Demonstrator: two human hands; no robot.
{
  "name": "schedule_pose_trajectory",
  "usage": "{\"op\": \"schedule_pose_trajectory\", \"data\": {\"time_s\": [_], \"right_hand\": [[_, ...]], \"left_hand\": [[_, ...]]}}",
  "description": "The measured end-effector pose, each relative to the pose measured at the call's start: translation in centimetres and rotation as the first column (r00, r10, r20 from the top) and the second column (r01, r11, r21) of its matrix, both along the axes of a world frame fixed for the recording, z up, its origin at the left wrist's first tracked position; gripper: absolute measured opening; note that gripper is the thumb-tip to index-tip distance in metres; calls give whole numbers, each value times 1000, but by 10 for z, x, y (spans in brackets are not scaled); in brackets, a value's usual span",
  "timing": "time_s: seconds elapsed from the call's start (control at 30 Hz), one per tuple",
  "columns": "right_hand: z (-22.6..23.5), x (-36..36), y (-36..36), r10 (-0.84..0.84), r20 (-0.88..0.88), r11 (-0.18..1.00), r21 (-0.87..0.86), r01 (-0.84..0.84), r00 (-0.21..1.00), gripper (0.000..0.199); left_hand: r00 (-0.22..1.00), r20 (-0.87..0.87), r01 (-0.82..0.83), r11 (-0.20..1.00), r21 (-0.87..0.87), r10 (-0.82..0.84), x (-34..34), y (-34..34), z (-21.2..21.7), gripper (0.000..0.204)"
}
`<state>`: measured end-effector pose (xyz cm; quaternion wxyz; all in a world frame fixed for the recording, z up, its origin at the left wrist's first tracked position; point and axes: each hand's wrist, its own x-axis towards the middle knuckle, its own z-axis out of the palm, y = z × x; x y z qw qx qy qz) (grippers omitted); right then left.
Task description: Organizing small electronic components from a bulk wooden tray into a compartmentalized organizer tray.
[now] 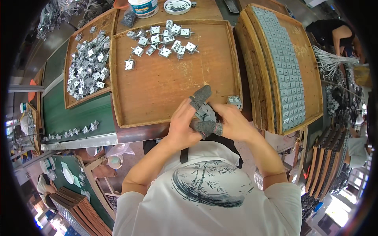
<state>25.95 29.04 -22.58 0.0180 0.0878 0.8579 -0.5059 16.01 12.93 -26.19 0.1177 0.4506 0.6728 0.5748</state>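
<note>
Both of my hands meet at the front edge of a wooden tray [157, 94], closed around a small row of silver metal parts [206, 113]. My left hand [183, 122] grips it from the left, a grey fabric finger cover on a finger stretched over the far end. From the right, my right hand [231, 121] holds the same row; another grey cover wraps a digit at its near end. Fingers partly hide the parts. Just beyond my right hand, a small block of similar metal parts [234, 102] sits in the tray's corner. Several loose square metal pieces with pins [164, 51] lie at the tray's far side.
Left of the tray, another wooden tray [70, 101] holds a heap of metal pieces [88, 65]. More pieces line the green bench [59, 114]. Stacked trays [252, 70] stand at right, the top one bearing rows of parts [281, 67]. A white tub [143, 8] and round lid [177, 6] are behind.
</note>
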Motion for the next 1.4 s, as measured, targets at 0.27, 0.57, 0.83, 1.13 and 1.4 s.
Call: {"op": "schedule_pose_trajectory", "data": {"time_s": [0.27,0.57,0.83,1.13,1.4], "right_hand": [[1,19,16,-45,54,991,130,37,998,36],[78,26,226,-648,-89,714,275,644,757,28],[16,-19,417,-721,-71,611,403,681,689,36],[-31,-47,444,-748,-10,598,-443,668,664,41],[29,-38,395,-680,-251,728,-128,673,689,41]], "left_hand": [[991,-90,108,993,46,-103,1,18,-10,69],[969,114,247,888,-387,-219,-1,84,-95,46],[912,279,406,769,-494,-302,3,109,-103,53],[970,241,101,891,-443,10,-7,26,-75,53],[531,-500,-736,81,-672,684,-117,-180,-50,35]]}}
